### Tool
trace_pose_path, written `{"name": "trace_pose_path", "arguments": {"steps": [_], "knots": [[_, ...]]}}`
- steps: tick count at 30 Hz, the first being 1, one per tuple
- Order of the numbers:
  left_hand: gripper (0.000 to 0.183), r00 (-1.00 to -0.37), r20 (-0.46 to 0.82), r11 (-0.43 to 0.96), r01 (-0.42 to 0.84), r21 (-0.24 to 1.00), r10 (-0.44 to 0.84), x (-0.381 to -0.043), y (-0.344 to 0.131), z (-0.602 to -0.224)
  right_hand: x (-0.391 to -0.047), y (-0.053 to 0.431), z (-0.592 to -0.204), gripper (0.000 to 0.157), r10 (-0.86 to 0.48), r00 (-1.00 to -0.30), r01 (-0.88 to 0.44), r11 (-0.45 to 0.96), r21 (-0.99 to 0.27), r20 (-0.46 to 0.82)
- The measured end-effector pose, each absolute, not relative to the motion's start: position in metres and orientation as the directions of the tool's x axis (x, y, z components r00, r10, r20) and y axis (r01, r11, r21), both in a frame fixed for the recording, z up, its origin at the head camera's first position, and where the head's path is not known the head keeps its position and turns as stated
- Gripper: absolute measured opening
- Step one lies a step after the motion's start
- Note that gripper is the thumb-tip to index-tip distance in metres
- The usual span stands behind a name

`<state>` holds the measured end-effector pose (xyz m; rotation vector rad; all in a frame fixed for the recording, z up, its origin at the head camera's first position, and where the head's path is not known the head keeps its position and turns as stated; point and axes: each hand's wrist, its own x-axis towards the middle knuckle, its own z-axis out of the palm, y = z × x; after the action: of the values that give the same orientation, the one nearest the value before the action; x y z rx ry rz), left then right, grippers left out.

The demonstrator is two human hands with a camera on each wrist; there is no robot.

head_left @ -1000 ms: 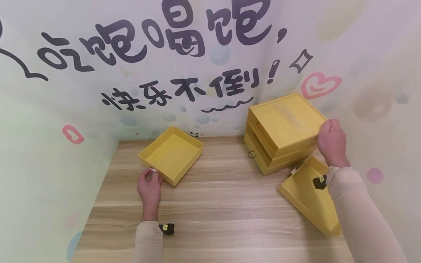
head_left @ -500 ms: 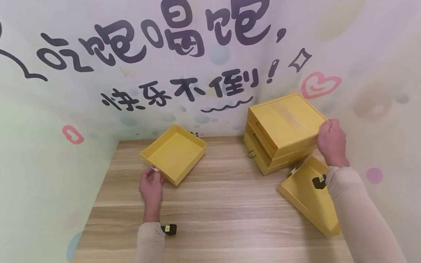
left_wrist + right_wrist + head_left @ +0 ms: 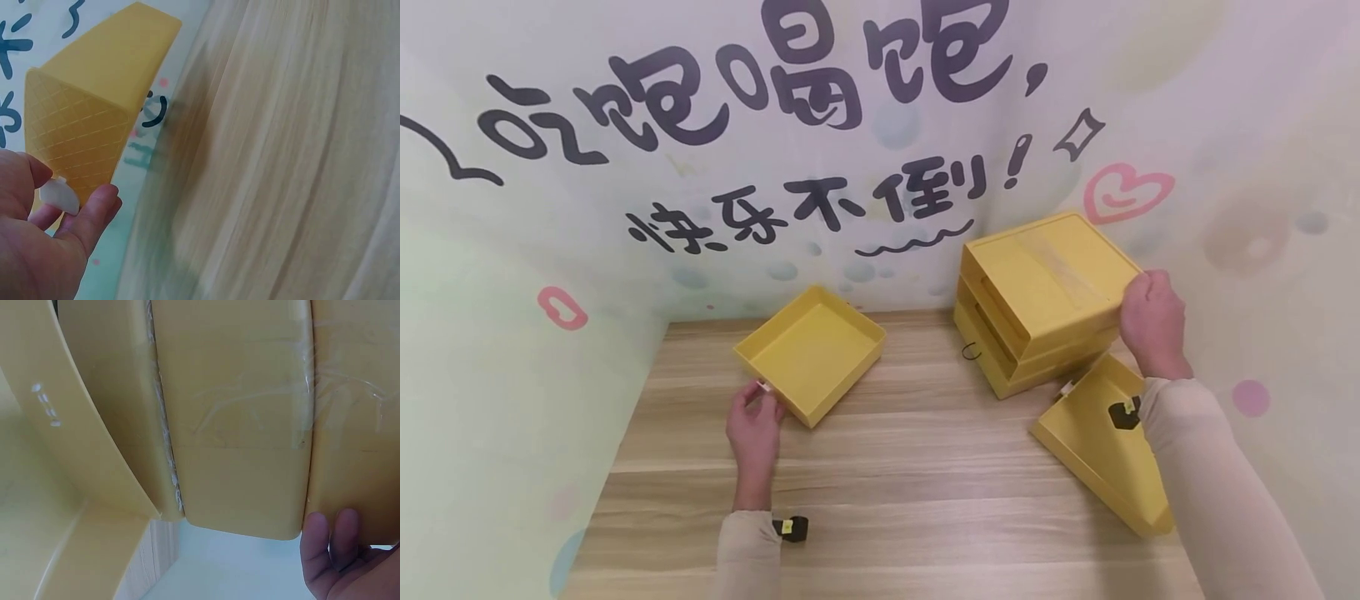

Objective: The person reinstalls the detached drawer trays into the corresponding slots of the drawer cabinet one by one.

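Note:
My left hand [image 3: 755, 429] pinches the small white knob [image 3: 59, 195] on the front of a shallow yellow drawer [image 3: 812, 346]. In the left wrist view this drawer is tilted and seems lifted off the table. At the right back stands a yellow drawer cabinet [image 3: 1052, 275] of stacked units, its upper openings facing left. My right hand [image 3: 1153, 325] grips the cabinet's upper right corner. In the right wrist view, curled fingers [image 3: 315, 540] press against the end unit's edge; the thumb is hidden there.
Another yellow drawer [image 3: 1093, 442] with a white knob [image 3: 1066, 389] lies tilted beside the cabinet, under my right forearm. A thin black curved mark or ring [image 3: 972, 352] shows on the cabinet's lowest front. The wooden table [image 3: 910, 467] meets printed walls [image 3: 745, 275].
My left hand has carried the drawer a short way to the right. The right hand keeps its grip on the cabinet, and the view has shifted slightly.

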<state>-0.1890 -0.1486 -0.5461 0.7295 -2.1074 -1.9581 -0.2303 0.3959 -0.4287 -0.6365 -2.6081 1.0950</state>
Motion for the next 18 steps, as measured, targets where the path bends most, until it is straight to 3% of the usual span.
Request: {"name": "trace_pose_path", "arguments": {"steps": [11,18], "knots": [[0.04,-0.894,-0.134,0.069,-0.18,0.981,-0.427,-0.1937,-0.1456,-0.5433,-0.2306,0.396,-0.4308,0.063,0.496,-0.866,0.304,0.619,-0.724,0.06],[0.04,-0.912,-0.113,0.017,-0.13,0.991,-0.395,-0.195,-0.1396,-0.5366,-0.2312,0.3958,-0.4304,0.062,0.499,-0.865,0.308,0.614,-0.727,0.055]]}}
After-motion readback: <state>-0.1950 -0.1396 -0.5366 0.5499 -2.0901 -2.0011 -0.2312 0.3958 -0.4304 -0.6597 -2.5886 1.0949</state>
